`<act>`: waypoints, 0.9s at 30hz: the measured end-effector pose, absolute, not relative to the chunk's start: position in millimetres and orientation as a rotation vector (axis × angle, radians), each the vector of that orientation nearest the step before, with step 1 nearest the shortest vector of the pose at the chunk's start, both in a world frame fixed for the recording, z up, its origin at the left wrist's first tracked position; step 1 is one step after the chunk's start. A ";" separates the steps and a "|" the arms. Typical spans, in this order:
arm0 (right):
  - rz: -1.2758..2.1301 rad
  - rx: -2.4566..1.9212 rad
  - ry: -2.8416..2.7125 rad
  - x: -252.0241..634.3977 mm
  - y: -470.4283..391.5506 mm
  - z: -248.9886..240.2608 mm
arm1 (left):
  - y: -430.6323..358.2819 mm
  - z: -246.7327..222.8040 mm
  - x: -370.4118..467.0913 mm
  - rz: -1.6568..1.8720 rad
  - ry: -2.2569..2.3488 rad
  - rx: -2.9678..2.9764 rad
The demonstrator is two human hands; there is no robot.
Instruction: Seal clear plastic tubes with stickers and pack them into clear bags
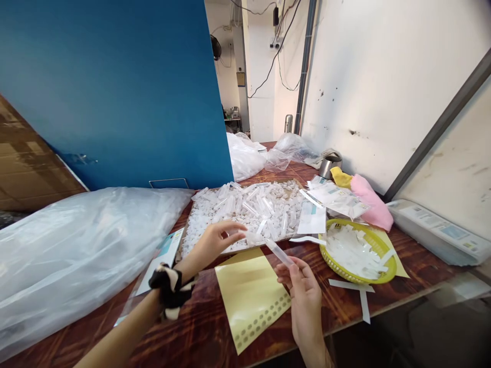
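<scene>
My right hand (303,291) grips a slim clear plastic tube (280,253) near its lower end, thumb on top, the tube tilted up to the left. My left hand (222,237), with a black-and-cream scrunchie (172,291) at its wrist, has fingers and thumb brought together at a small clear piece (252,237) close to the tube's upper end. Whether that piece touches the tube I cannot tell. Behind both hands is a shallow tray (230,251) heaped with clear tubes and small whitish pieces (245,209). Below them lies a yellow sheet (249,291) with rows of round dots.
A yellow-green basket (326,255) of white scraps stands at right, with paper strips (364,304) before it. Packets (337,197), a pink cloth (370,202) and a metal cup (330,164) sit behind. A big plastic bag (84,245) fills the left, beside a blue panel (115,92).
</scene>
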State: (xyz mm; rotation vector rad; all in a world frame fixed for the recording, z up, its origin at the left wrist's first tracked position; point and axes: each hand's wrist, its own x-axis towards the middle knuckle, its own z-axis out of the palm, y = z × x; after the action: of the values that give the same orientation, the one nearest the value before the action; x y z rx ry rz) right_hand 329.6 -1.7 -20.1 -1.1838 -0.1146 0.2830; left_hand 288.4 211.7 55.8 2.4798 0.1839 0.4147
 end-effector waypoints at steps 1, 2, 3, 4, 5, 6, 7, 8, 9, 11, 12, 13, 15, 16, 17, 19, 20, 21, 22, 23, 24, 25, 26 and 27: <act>0.242 -1.256 -0.161 325.6 -3.7 -18.7 | 200.4 53.1 275.8 0.387 0.270 2.338; 0.199 -1.330 -0.234 320.8 -6.0 -16.5 | 190.2 49.7 263.4 0.348 0.339 2.183; 0.157 -1.401 -0.335 315.3 -8.4 -13.4 | 181.1 45.9 251.4 0.308 0.395 2.028; 0.113 -1.460 -0.456 309.5 -10.9 -10.0 | 173.2 42.4 239.8 0.271 0.429 1.890; 0.068 -1.507 -0.582 303.7 -13.1 -6.4 | 166.2 39.4 228.6 0.240 0.446 1.758; 0.022 -1.544 -0.699 298.0 -14.8 -3.3 | 160.1 37.1 217.9 0.218 0.456 1.631; -0.021 -1.576 -0.792 292.6 -16.0 -0.8 | 154.4 35.6 207.6 0.196 0.465 1.512; -0.053 -1.602 -0.859 287.7 -16.6 0.7 | 148.9 34.7 197.9 0.180 0.474 1.400; -0.069 -1.620 -0.907 283.2 -16.6 1.1 | 143.5 34.1 188.9 0.172 0.485 1.301; -0.053 -1.633 -1.002 274.9 -15.4 -0.8 | 133.2 32.9 174.0 0.178 0.520 1.176; -0.027 -1.629 -1.054 271.0 -14.2 -2.8 | 128.7 32.0 168.3 0.189 0.538 1.167; 0.004 -1.625 -1.105 267.3 -12.8 -5.3 | 124.9 30.8 163.6 0.209 0.556 1.201; 0.036 -1.626 -1.161 260.1 -9.1 -11.1 | 120.1 27.7 157.2 0.259 0.605 1.349; 0.021 -1.620 -1.143 256.8 -6.8 -14.1 | 119.1 26.0 154.9 0.282 0.637 1.429; -0.004 -1.606 -1.101 253.7 -4.1 -16.9 | 118.7 24.3 153.0 0.299 0.668 1.490; -0.033 -1.572 -1.027 247.7 2.4 -20.9 | 118.2 21.0 149.6 0.291 0.684 1.529; -0.021 -1.560 -1.029 244.9 5.9 -21.7 | 117.8 19.4 147.9 0.277 0.666 1.521; 0.017 -1.553 -1.060 242.2 9.5 -21.7 | 117.4 17.8 146.1 0.262 0.646 1.513; 0.083 -1.553 -1.104 239.7 13.0 -20.8 | 117.7 16.2 143.8 0.239 0.638 1.513; 0.161 -1.552 -1.139 237.6 16.1 -19.3 | 119.3 14.8 140.9 0.209 0.642 1.528; 0.240 -1.550 -1.152 236.3 18.6 -17.6 | 123.2 13.4 137.2 0.188 0.653 1.570; 0.314 -1.550 -1.140 235.8 20.3 -15.9 | 130.0 12.1 132.3 0.193 0.666 1.653; 0.366 -1.560 -1.108 236.4 21.3 -14.5 | 139.9 10.7 126.2 0.237 0.675 1.786; 0.390 -1.583 -1.073 238.0 21.3 -13.6 | 152.7 9.1 118.9 0.318 0.678 1.964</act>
State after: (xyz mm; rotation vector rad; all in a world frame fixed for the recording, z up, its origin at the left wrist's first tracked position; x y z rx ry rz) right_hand 238.0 21.3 -13.6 -1.5828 -1.0732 0.3900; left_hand 118.9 152.7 9.1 1.9641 0.6777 0.3184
